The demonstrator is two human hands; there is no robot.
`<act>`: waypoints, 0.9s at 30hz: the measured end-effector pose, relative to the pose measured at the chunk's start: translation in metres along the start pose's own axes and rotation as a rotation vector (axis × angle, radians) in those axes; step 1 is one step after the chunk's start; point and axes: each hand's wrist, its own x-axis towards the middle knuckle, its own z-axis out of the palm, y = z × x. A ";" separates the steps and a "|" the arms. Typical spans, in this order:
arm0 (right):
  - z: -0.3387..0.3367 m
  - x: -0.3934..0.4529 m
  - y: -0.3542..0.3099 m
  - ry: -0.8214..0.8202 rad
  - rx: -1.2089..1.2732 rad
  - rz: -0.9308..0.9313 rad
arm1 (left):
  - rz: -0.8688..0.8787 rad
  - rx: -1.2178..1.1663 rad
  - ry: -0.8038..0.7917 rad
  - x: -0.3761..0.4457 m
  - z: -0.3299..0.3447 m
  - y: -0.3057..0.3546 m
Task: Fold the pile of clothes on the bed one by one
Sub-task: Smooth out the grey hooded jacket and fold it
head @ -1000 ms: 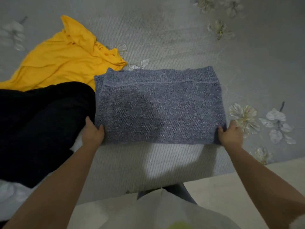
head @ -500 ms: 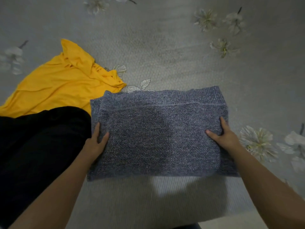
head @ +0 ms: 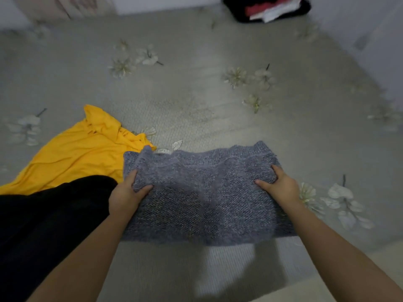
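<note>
A folded grey-blue knit garment (head: pixel 202 201) lies on the bed in front of me. My left hand (head: pixel 125 196) grips its left side, thumb on top and fingers under a raised fold. My right hand (head: pixel 278 185) grips its right side the same way. The far half of the knit is lifted and bunched between my hands. A yellow garment (head: pixel 80 149) lies spread out to the left, touching the knit's far left corner. A black garment (head: pixel 43 219) lies at the near left, partly over the yellow one.
The grey bedspread (head: pixel 196 105) with printed pale flowers stretches ahead. A dark stack of folded clothes (head: pixel 267 7), with red and white pieces showing, sits at the far edge near the wall. The bed's near edge runs at lower right.
My hands moved from the near corners up along the knit's sides and closed on it. The far part of the knit has risen and wrinkled. My view has tilted up, showing more of the bed.
</note>
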 end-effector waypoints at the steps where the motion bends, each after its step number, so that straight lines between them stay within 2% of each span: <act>1: -0.012 -0.007 -0.004 0.040 -0.015 0.000 | 0.040 -0.019 0.010 -0.001 -0.006 0.018; 7: -0.105 -0.053 0.004 0.263 0.036 0.055 | 0.336 -0.041 0.021 -0.014 -0.035 0.144; 14: -0.259 -0.115 0.068 0.645 0.089 0.177 | 0.661 -0.156 0.039 -0.065 -0.058 0.308; 21: -0.393 -0.203 0.162 1.012 0.061 0.279 | 0.973 -0.289 0.069 -0.168 -0.055 0.465; 27: -0.492 -0.279 0.268 1.159 0.079 0.348 | 1.177 -0.384 0.061 -0.293 -0.028 0.590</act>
